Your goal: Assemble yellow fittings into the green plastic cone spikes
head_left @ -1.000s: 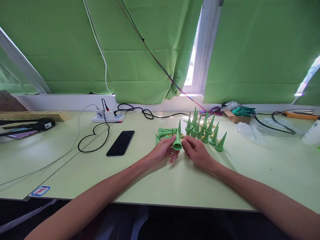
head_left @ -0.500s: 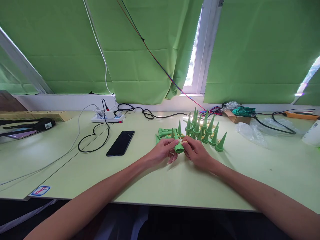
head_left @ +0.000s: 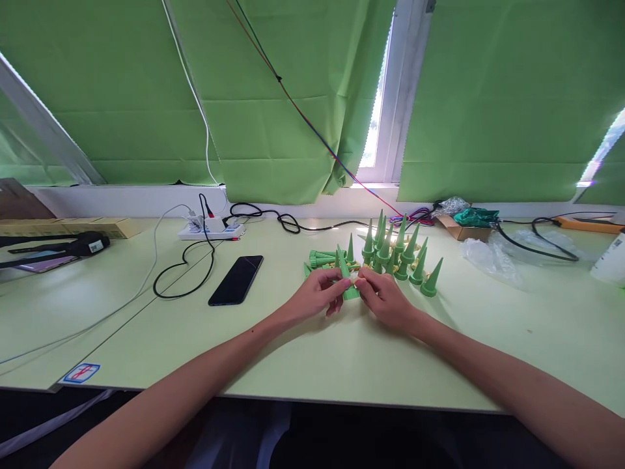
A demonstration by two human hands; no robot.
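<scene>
My left hand (head_left: 322, 292) grips a green plastic cone spike (head_left: 344, 266), its ribbed collar low and its point up, leaning slightly left. Close against the collar's right side, my right hand (head_left: 385, 296) has its fingertips pinched together. A small pale piece (head_left: 355, 276) shows between those fingertips and the cone; its exact shape is hidden. Just beyond my hands, several like green cones (head_left: 385, 247) stand upright in a cluster, with small yellowish pieces among them. More green cones (head_left: 322, 258) lie on their sides behind my left hand.
A black phone (head_left: 236, 280) lies left of my arms. Behind it are a white power strip (head_left: 229, 232) and looping black cables (head_left: 212, 260). To the right sit an open cardboard box (head_left: 463, 230), clear plastic bags (head_left: 491, 260) and a white bottle (head_left: 609, 262).
The held cone has turned in my left hand, so its open base no longer faces me. My right fingertips have closed in slightly against it. The other cones stay put.
</scene>
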